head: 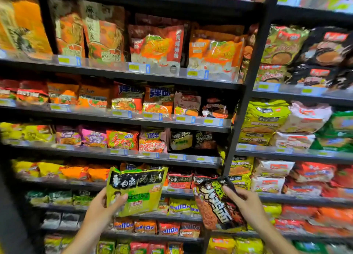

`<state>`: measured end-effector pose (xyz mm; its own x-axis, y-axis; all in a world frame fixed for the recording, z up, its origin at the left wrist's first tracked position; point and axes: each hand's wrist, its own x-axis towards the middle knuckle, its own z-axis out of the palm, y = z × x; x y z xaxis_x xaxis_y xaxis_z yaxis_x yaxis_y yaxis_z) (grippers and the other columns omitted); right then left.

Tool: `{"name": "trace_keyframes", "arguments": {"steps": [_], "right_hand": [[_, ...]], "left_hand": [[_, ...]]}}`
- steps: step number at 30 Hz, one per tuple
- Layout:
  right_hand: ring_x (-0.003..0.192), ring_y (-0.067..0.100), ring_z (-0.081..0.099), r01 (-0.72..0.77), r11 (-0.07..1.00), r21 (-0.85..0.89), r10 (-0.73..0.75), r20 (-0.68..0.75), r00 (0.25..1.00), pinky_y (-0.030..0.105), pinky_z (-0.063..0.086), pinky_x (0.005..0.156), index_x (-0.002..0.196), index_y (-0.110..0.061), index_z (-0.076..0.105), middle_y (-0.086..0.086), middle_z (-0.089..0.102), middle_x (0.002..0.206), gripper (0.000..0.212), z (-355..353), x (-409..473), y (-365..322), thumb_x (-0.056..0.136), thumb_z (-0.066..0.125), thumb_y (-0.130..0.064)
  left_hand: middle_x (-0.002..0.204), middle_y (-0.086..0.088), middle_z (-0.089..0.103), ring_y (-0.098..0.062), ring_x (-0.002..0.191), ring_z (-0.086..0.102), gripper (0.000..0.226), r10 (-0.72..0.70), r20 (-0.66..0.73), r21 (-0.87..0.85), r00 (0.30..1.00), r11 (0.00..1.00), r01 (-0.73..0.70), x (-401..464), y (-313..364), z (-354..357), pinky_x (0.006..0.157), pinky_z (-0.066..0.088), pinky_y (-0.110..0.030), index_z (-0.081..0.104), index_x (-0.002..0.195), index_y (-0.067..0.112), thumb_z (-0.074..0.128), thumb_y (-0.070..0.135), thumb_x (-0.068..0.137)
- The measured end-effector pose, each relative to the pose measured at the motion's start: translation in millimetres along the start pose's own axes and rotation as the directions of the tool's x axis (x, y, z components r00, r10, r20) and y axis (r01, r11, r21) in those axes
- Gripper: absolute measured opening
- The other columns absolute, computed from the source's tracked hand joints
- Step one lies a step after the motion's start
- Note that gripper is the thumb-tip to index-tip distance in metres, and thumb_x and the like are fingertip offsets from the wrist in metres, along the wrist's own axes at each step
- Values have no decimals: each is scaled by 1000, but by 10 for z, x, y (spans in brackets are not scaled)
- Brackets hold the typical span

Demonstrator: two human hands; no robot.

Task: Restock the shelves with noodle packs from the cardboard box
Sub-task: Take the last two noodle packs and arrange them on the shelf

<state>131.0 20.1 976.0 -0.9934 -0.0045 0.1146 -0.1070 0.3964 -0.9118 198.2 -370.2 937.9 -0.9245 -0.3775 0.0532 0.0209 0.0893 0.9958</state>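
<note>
Shelves [122, 159] are looking nearly full, yet two noodle packs are waiting to go up: the left hand [103, 206] is gripping a green pack [137, 189], the right hand [246, 202] a dark pack [214, 202], the cardboard box being out of sight.

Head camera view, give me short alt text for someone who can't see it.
A person's left hand holds up a green and black noodle pack and the right hand a dark noodle pack, both in front of dark store shelves crowded with rows of colourful noodle packets and price labels along the edges.
</note>
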Motion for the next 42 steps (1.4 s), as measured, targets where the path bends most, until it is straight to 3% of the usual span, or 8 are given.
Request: {"name": "trace_keyframes", "arguments": {"steps": [6, 11, 22, 27, 31, 35, 39, 42], "right_hand": [[74, 7, 69, -36, 999, -16, 35, -67, 997, 22, 42, 66, 83, -25, 80, -10, 76, 76, 27, 386, 108, -195, 84, 69, -49], [64, 8, 61, -60, 998, -29, 57, -97, 994, 22, 40, 61, 66, -33, 70, -8, 68, 61, 27, 499, 362, -192, 84, 69, -53], [81, 27, 72, -17, 998, -67, 8, -134, 991, 56, 55, 82, 85, -26, 76, 9, 74, 81, 51, 427, 1204, 204, 77, 64, -75], [88, 13, 71, 6, 998, -66, -15, -131, 991, 44, 57, 83, 93, -16, 76, -5, 77, 91, 67, 319, 1643, 376, 74, 64, -79], [54, 7, 47, 60, 995, -77, -71, -158, 985, 35, 34, 56, 64, -22, 67, -4, 53, 52, 44, 355, 1821, 407, 83, 67, -62], [46, 3, 35, 100, 991, -91, -114, -165, 980, 18, 22, 48, 47, -37, 54, -11, 40, 43, 45, 447, 1999, 387, 89, 69, -42], [54, 13, 38, 93, 993, -70, -105, -183, 978, 31, 24, 57, 57, -21, 53, 4, 36, 54, 46, 455, 2161, 563, 89, 68, -50], [64, 25, 54, 60, 996, -61, -71, -202, 977, 33, 33, 64, 74, -7, 64, 17, 54, 66, 57, 458, 2271, 642, 84, 67, -63]], "left_hand": [[103, 5, 72, -14, 99, 67, 38, 2, 116, -3, 993, 1000, -1, 565, -59, -90, 86, 52, -38, 65, 112, 27, 78, 41, 79], [129, -10, 64, -29, 119, 61, 96, -30, 158, 29, 987, 999, 26, 1000, -310, 53, 101, 49, -54, 51, 137, 18, 79, 73, 63], [87, 2, 73, -12, 75, 69, 27, 29, 220, 50, 975, 998, -41, 1594, -67, 789, 70, 54, -31, 67, 108, 24, 75, 36, 86], [119, 2, 69, -18, 106, 66, 57, 65, 192, 23, 979, 997, -70, 1991, -76, 1219, 85, 56, -40, 59, 131, 29, 77, 51, 81], [142, -4, 55, -27, 129, 53, 101, 40, 141, 64, 989, 997, -50, 2392, -264, 1522, 105, 45, -57, 48, 141, 21, 72, 80, 63], [151, 2, 43, -23, 139, 40, 88, 64, 116, 12, 991, 998, -66, 2636, -92, 1875, 113, 37, -53, 41, 148, 17, 73, 60, 79], [129, 7, 57, -17, 122, 52, 48, 77, 136, 53, 988, 995, -84, 2969, -132, 2141, 103, 43, -40, 53, 128, 18, 72, 39, 89], [139, -3, 55, -24, 128, 50, 67, 60, 141, 80, 988, 994, -72, 3194, -199, 2287, 106, 44, -47, 47, 140, 15, 70, 48, 87]]}}
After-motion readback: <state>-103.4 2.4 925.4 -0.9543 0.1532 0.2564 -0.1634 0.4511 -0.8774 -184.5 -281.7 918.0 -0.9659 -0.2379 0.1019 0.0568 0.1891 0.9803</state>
